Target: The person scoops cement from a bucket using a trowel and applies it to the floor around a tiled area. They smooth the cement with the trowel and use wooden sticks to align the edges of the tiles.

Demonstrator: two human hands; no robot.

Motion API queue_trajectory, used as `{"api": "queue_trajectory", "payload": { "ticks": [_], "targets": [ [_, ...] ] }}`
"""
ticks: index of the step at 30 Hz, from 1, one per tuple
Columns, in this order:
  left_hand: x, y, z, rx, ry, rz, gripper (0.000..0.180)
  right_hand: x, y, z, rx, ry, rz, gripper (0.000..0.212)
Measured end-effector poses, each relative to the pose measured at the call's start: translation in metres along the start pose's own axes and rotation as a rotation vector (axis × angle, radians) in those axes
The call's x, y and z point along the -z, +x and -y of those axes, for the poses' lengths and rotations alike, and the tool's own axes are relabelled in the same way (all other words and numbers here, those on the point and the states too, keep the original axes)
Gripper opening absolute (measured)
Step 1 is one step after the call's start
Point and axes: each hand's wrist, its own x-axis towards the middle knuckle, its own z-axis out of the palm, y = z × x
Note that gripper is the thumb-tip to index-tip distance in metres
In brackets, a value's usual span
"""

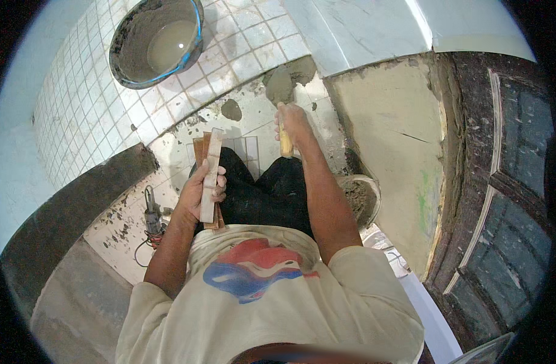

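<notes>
My left hand (197,193) is closed around a few narrow tile strips (214,159), held upright over my left thigh. The front strip is pale and dusty, and those behind it look reddish brown. Out ahead, my right hand (297,123) grips the yellowish handle of a trowel (285,144). Its blade points away from me and lies over a patch of wet grey mortar (303,69) at the floor's far edge. Mortar covers much of the blade, so its outline blends into the patch. A smaller mortar blob (231,110) sits on the floor to the left.
A dark bucket (123,57) with cloudy water and a blue handle stands at the far left on small tiles. Beside my right forearm is a bucket of mortar (358,200). A corded power tool (150,212) is by my left elbow. A dark panelled door (520,121) borders the right.
</notes>
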Motion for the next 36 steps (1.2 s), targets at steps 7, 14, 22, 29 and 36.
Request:
{"api": "queue_trajectory", "payload": {
  "ticks": [7,14,22,29,36],
  "targets": [
    [-0.007,0.002,-0.007,0.005,0.006,0.052,0.05,0.032,0.084,-0.051,0.276,-0.233,-0.019,0.032],
    [0.005,0.002,-0.005,-0.005,0.012,0.056,0.049,-0.019,0.033,-0.068,0.316,-0.435,0.03,0.031],
    [0.018,0.008,-0.003,-0.005,0.044,0.156,0.048,0.108,-0.199,-0.079,0.451,-0.854,-0.019,0.017],
    [0.023,0.008,0.0,-0.065,0.113,0.16,0.048,0.171,-0.375,-0.137,0.181,-1.217,-0.479,0.039],
    [0.017,0.007,0.0,-0.063,0.176,0.267,0.046,0.154,-0.314,-0.215,0.032,-1.366,-0.524,0.021]
  ]
}}
